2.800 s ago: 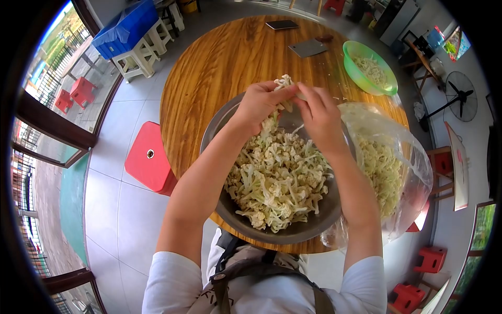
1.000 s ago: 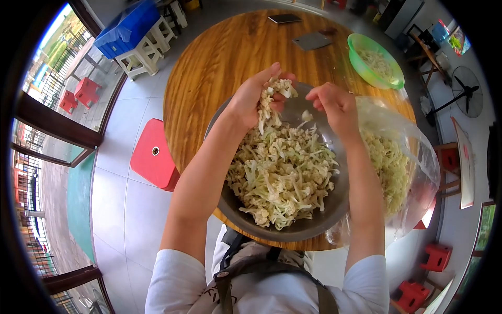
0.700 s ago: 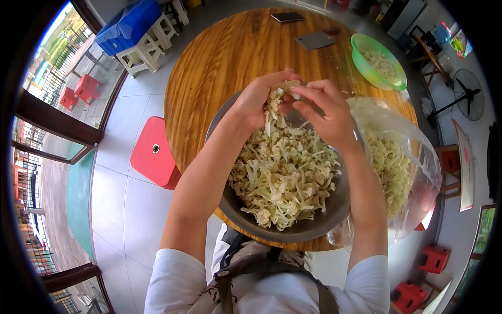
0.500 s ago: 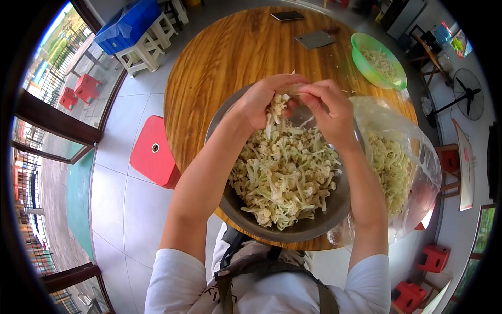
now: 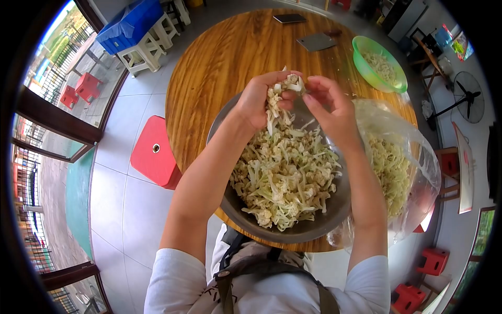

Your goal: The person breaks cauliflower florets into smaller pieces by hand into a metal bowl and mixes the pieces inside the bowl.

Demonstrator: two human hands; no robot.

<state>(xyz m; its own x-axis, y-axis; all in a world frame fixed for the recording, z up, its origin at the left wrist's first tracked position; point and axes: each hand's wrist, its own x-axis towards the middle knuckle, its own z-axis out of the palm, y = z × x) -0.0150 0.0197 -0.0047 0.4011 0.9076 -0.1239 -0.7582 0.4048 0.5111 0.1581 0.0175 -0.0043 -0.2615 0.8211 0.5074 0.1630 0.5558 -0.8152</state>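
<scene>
Above the far side of a wide metal bowl point(image 5: 334, 222), my left hand point(image 5: 257, 102) is wrapped round a bunch of cauliflower pieces point(image 5: 276, 100), some hanging below the palm. My right hand point(image 5: 333, 109) is close on its right, thumb and fingers apart, the fingertips near the piece at the top of the bunch; nothing shows clearly between them. Chopped cauliflower point(image 5: 285, 178) fills much of the bowl beneath both hands. To the right of the bowl a clear plastic bag point(image 5: 418, 180) holds more pale green pieces point(image 5: 387, 172).
The round wooden table point(image 5: 219, 57) bears a dark phone point(image 5: 289, 18), a cleaver point(image 5: 317, 42) and a green basin point(image 5: 364, 69) with cauliflower pieces. A red stool point(image 5: 152, 149) stands left of the table. A fan point(image 5: 467, 97) is at the right.
Since half a second ago my right hand has drawn slightly away from my left, and its fingers have parted. The bunch in my left hand shows more. The earlier small gap between hands had closed, then reopened.
</scene>
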